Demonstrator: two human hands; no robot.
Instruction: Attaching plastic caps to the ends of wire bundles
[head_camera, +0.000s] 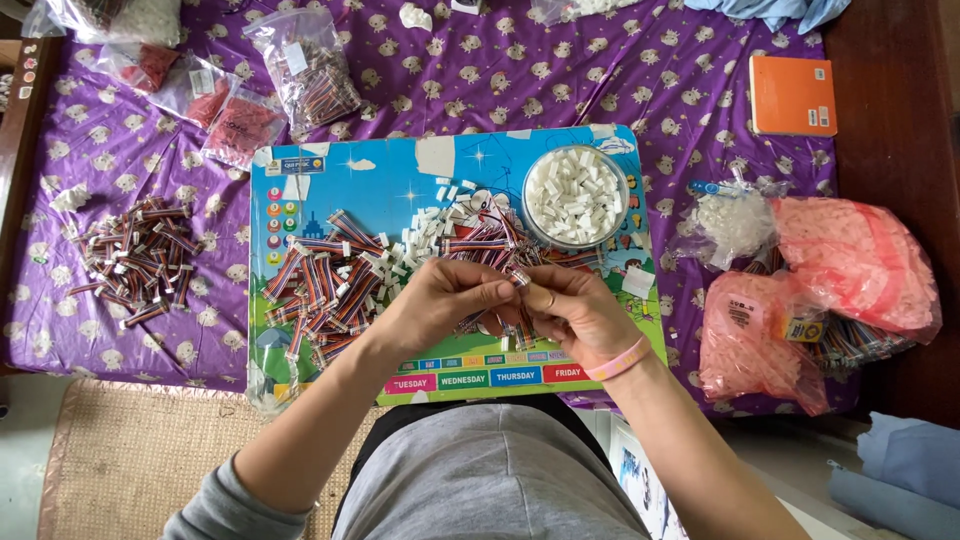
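My left hand (435, 302) and my right hand (570, 310) meet over the middle of a colourful picture board (400, 180). Together they pinch a short multicoloured ribbon cable (519, 281) with a small white connector at its tip. The cable's wires hang down between my palms. A pink band circles my right wrist. Just beyond my fingers lies a heap of striped cables (325, 280) mixed with loose white connectors (425, 235). A round clear bowl (575, 195) full of white connectors stands at the board's far right.
A purple patterned cloth (120, 150) covers the table. A separate pile of cables (135, 260) lies at left. Bags of parts (305, 70) sit at the back left, pink plastic bags (850, 260) at right, and an orange notebook (792, 95) at far right.
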